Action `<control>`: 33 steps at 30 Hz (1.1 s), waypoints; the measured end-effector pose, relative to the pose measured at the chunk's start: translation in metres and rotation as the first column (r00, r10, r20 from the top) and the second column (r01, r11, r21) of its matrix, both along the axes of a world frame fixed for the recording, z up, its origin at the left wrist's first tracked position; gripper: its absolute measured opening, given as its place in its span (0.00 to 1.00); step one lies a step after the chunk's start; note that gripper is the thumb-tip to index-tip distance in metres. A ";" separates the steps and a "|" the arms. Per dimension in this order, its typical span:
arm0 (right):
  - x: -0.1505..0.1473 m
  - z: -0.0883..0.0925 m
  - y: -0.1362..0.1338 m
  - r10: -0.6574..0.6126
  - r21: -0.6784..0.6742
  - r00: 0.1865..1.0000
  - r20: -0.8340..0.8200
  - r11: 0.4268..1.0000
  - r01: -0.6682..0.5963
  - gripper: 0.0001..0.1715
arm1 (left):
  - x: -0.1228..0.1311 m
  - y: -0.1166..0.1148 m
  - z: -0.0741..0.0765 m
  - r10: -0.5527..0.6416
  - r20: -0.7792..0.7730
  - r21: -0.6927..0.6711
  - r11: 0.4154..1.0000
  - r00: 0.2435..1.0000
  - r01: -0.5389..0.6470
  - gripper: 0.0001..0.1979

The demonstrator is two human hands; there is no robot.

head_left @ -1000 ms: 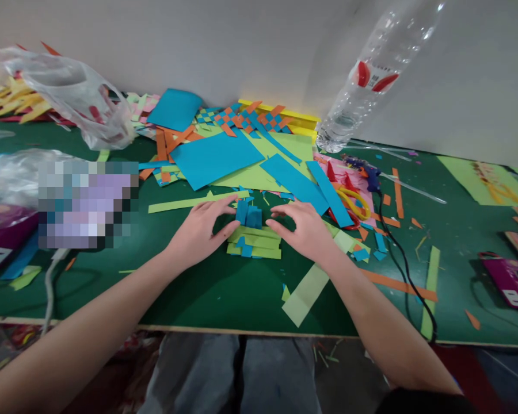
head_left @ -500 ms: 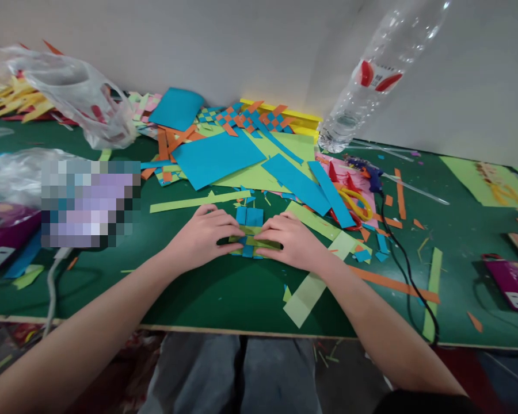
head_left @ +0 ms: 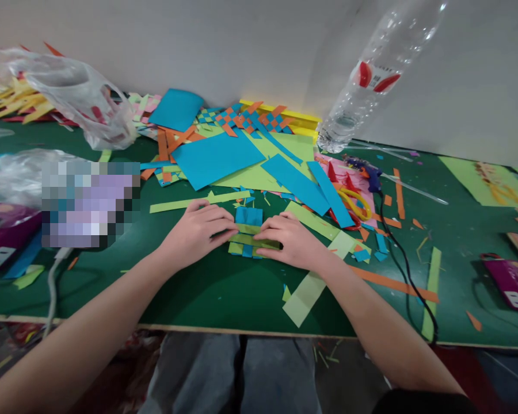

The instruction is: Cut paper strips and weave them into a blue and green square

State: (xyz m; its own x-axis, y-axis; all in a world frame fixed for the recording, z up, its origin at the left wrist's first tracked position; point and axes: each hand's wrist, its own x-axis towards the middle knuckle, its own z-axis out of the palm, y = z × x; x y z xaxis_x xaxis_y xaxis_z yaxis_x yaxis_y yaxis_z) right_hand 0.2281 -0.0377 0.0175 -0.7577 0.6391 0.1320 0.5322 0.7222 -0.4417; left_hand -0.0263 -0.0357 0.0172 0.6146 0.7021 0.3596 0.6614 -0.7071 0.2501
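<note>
A small blue and green paper weave (head_left: 248,216) lies on the table in front of me, its blue strips crossed by green ones. My left hand (head_left: 205,229) is at its left side, thumb and fingertips pinched together on the left end of a green paper strip (head_left: 244,239). On the other side, my right hand (head_left: 287,238) has its fingers and thumb closed around the right end of the same strip. The right fingers cover part of the weave's right edge.
Blue paper sheets (head_left: 218,158) and finished woven pieces (head_left: 246,118) lie behind. Yellow-handled scissors (head_left: 357,204) and a black cable (head_left: 399,247) are at right. A clear bottle (head_left: 362,98) leans by the wall. A light green strip (head_left: 313,287) lies under my right forearm.
My left hand has shifted slightly up and left, and its thumb has come up to the fingertips, uncovering the weave's lower left corner. The right hand stays nearly still.
</note>
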 end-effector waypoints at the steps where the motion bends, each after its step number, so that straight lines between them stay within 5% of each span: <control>1: 0.000 0.000 0.000 0.001 -0.001 1.000 -0.003 1.000 -0.001 0.18 | -0.003 0.000 0.001 0.062 0.009 0.028 0.998 0.998 -0.063 0.10; 3: 0.001 -0.001 0.000 0.001 0.001 1.000 -0.010 1.000 0.000 0.17 | -0.010 0.000 0.002 0.251 0.031 0.113 0.961 0.968 -0.253 0.10; 6: 0.001 -0.001 0.000 0.003 0.006 1.000 -0.019 1.000 -0.003 0.17 | -0.017 -0.001 0.002 0.522 0.080 0.245 0.816 0.849 -0.524 0.13; 8: 0.001 -0.001 0.000 0.002 0.009 1.000 -0.018 1.000 -0.002 0.17 | -0.018 -0.001 0.002 0.547 0.045 0.265 0.800 0.836 -0.538 0.20; 11: 0.000 0.000 0.000 0.001 0.006 1.000 -0.010 1.000 -0.001 0.17 | -0.011 -0.001 0.001 0.445 -0.024 0.192 0.881 0.895 -0.433 0.23; 14: 0.000 0.001 0.000 0.008 0.012 1.000 -0.008 1.000 -0.008 0.17 | -0.002 -0.001 0.000 0.199 -0.058 0.038 0.980 0.978 -0.197 0.21; 19: 0.004 0.007 0.000 -0.041 0.125 0.996 -0.082 0.991 0.051 0.20 | 0.000 -0.001 -0.008 -0.127 -0.165 -0.169 0.981 0.978 0.099 0.25; 26: 0.012 0.010 0.004 -0.026 0.238 0.999 -0.020 0.971 0.030 0.21 | 0.002 -0.006 -0.017 -0.148 -0.278 -0.188 0.977 0.949 0.097 0.32; 33: 0.021 0.016 0.011 -0.010 0.171 0.995 0.098 0.985 -0.007 0.18 | 0.020 -0.011 -0.022 -0.091 -0.309 -0.093 0.994 0.947 0.065 0.33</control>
State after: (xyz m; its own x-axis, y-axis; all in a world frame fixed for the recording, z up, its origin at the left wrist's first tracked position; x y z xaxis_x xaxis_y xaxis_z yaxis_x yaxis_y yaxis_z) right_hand 0.2495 -0.0270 0.0333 -0.7713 0.6148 0.1644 0.5681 0.7816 -0.2575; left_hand -0.0065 -0.0467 -0.0046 0.7408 0.6662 0.0858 0.6592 -0.7456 0.0983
